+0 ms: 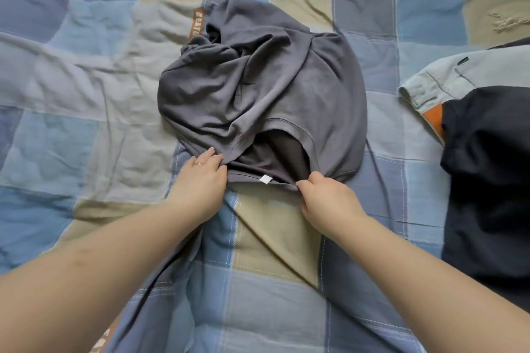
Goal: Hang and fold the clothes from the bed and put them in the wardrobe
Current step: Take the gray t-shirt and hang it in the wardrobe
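A crumpled grey T-shirt (258,89) lies bunched in the middle of the bed. Its near edge, with a small white label (266,179), faces me. My left hand (200,178) pinches that near edge at its left end, fingers curled into the cloth. My right hand (327,198) grips the same edge at its right end, beside a sleeve opening. Both forearms reach in from the bottom of the view.
The bed is covered by a checked blue, beige and grey quilt (86,94). At the right edge lie a dark navy garment (487,180) and a pale denim piece (447,77) with an orange patch. An orange-lettered strip (196,23) shows behind the T-shirt.
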Available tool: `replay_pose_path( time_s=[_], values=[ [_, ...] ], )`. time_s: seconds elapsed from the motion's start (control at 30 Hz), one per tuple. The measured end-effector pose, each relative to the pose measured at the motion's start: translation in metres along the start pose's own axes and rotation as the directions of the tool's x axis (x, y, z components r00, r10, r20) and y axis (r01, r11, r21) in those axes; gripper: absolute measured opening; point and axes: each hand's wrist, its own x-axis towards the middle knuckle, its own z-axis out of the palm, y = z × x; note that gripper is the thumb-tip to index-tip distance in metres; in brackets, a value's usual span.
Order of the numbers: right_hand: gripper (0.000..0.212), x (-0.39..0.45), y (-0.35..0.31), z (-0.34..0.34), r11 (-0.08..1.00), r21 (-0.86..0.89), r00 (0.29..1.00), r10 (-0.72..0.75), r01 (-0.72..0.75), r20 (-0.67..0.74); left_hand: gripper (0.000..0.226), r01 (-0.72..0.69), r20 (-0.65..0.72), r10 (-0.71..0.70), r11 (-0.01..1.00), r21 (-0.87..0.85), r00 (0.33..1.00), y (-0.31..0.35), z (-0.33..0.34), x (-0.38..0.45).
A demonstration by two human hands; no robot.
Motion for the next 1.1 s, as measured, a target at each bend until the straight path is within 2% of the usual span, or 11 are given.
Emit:
replay_pose_path(
  time_s=[0.1,0.17,0.3,0.5,0.6,0.67,0.8,0.9,0.93,1.0,1.1],
  values=[
    [0.012,-0.018,0.007,-0.011,1.000,-0.002,0.999,0.025,-0.025,0.028,0.018,-0.111,-0.061,0.111,0.994,0.011,0.992,-0.003,-0.021,-0.005],
    [0.014,-0.035,0.014,-0.028,0.998,-0.005,0.998,0.058,-0.058,0.038,0.007,-0.167,-0.122,0.160,0.985,-0.048,0.979,-0.003,-0.045,-0.016],
    [0.017,-0.079,0.028,-0.074,0.995,-0.056,0.993,0.084,-0.080,0.084,0.016,-0.133,-0.153,0.094,0.955,-0.265,0.984,-0.004,-0.098,-0.050],
    [0.015,-0.142,0.049,-0.173,0.990,-0.131,0.992,0.028,-0.045,-0.127,0.015,-0.224,-0.227,0.140,0.887,-0.404,0.964,-0.012,-0.190,-0.100],
    [0.008,-0.171,0.053,-0.225,0.982,0.180,0.974,0.093,-0.056,-0.205,0.013,-0.264,-0.299,0.126,0.836,-0.480,0.946,-0.015,-0.250,-0.125],
    [0.013,-0.189,0.052,-0.261,0.903,0.425,0.946,0.193,-0.067,-0.260,0.012,-0.273,-0.319,0.103,0.788,-0.551,0.942,-0.018,-0.293,-0.143],
    [0.028,-0.232,0.046,-0.329,0.678,0.735,0.830,0.419,-0.016,-0.368,0.014,-0.284,-0.341,0.065,0.708,-0.647,0.938,-0.031,-0.377,-0.179],
    [0.029,-0.264,0.048,-0.374,0.434,0.900,0.777,0.553,0.038,-0.299,0.018,-0.328,-0.415,0.044,0.690,-0.645,0.909,-0.041,-0.437,-0.197],
    [0.027,-0.276,0.050,-0.392,0.407,0.912,0.782,0.552,0.050,-0.289,0.020,-0.353,-0.451,0.040,0.686,-0.636,0.892,-0.044,-0.460,-0.205],
    [0.022,-0.301,0.054,-0.422,0.451,0.891,0.800,0.518,0.046,-0.303,0.020,-0.401,-0.509,0.045,0.677,-0.617,0.860,-0.049,-0.497,-0.218],
    [0.017,-0.339,0.060,-0.466,0.706,0.705,0.816,0.445,-0.067,-0.368,0.017,-0.464,-0.569,0.094,0.693,-0.552,0.817,-0.053,-0.541,-0.236]
  ],
)
